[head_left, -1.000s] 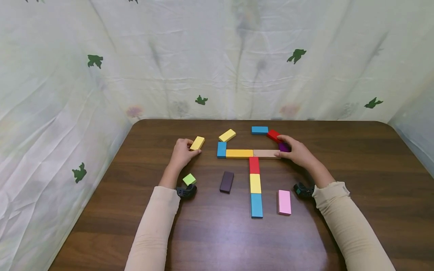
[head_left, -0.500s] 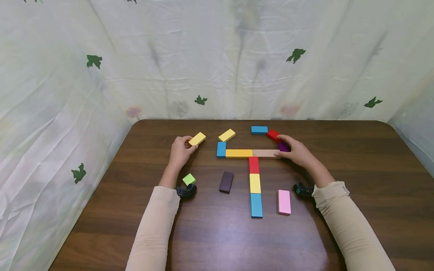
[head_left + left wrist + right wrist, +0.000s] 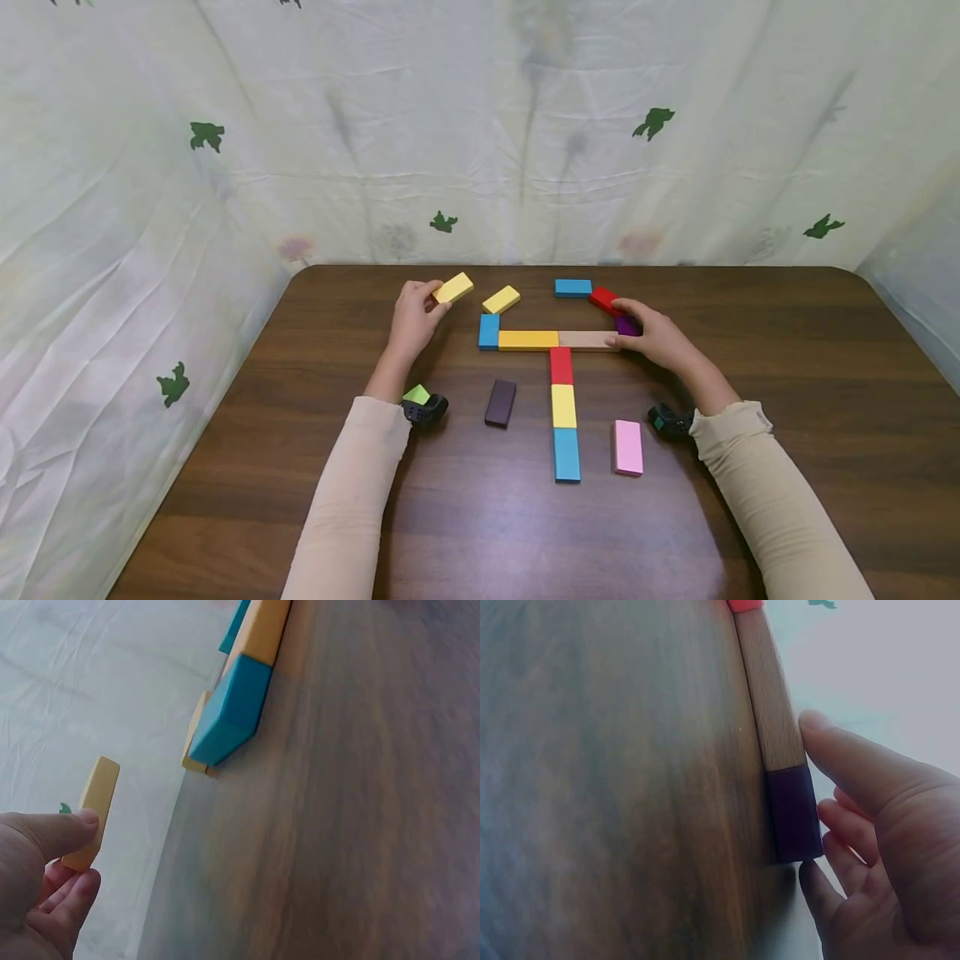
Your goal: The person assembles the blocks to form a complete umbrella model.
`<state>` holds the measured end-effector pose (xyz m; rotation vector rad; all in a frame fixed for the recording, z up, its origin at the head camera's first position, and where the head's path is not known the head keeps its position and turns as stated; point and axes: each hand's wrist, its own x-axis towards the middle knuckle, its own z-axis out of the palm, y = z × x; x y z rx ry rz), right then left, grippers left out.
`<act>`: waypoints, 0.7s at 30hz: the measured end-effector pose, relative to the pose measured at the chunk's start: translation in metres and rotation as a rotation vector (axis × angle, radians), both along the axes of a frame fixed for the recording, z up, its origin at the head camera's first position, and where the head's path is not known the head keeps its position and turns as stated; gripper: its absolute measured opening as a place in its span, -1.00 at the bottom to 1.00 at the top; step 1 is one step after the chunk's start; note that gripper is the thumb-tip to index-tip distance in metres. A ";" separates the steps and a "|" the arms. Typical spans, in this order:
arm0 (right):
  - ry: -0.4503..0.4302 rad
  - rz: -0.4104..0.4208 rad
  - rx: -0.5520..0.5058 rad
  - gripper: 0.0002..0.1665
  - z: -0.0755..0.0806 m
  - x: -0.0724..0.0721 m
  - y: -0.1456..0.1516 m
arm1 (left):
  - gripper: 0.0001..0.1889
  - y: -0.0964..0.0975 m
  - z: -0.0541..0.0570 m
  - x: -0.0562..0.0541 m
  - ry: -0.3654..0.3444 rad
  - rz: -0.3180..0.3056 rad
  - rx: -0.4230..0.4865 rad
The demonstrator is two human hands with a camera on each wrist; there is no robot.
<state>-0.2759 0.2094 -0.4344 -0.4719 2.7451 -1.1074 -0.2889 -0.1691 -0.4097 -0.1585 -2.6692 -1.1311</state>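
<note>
My left hand (image 3: 413, 323) pinches a yellow block (image 3: 454, 288) between thumb and fingers. In the left wrist view this yellow block (image 3: 99, 799) stands tilted, apart from the other blocks. To its right, another yellow block (image 3: 502, 299) lies slanted, its near end by an upright blue block (image 3: 489, 332). My right hand (image 3: 657, 335) is around the purple block (image 3: 627, 326), which it partly hides. In the right wrist view, the thumb touches the plain wooden block (image 3: 769, 697), and fingers curl about the purple block (image 3: 795, 817). A red block (image 3: 603, 300) lies by the right fingertips.
An orange-yellow block (image 3: 528, 340) joins the row. Below it run a red block (image 3: 561, 365), a yellow block (image 3: 563, 406) and a blue block (image 3: 567, 454). A dark block (image 3: 500, 403), pink block (image 3: 628, 447) and green block (image 3: 417, 394) lie separately. Another blue block (image 3: 573, 288) is behind.
My left hand has moved right and farther from me with the yellow block, turning it more sideways. The left wrist band now partly covers the green block. My right hand has stayed put.
</note>
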 end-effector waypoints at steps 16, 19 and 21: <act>-0.011 -0.001 -0.007 -0.15 0.001 -0.001 -0.001 | -0.56 0.034 0.002 -0.017 0.008 -0.084 0.027; -0.009 0.000 -0.010 -0.16 0.001 0.000 -0.001 | -0.56 0.040 0.000 -0.021 0.007 -0.097 0.037; -0.007 0.000 -0.012 -0.16 0.001 0.000 -0.001 | -0.57 0.043 -0.003 -0.023 0.003 -0.105 0.040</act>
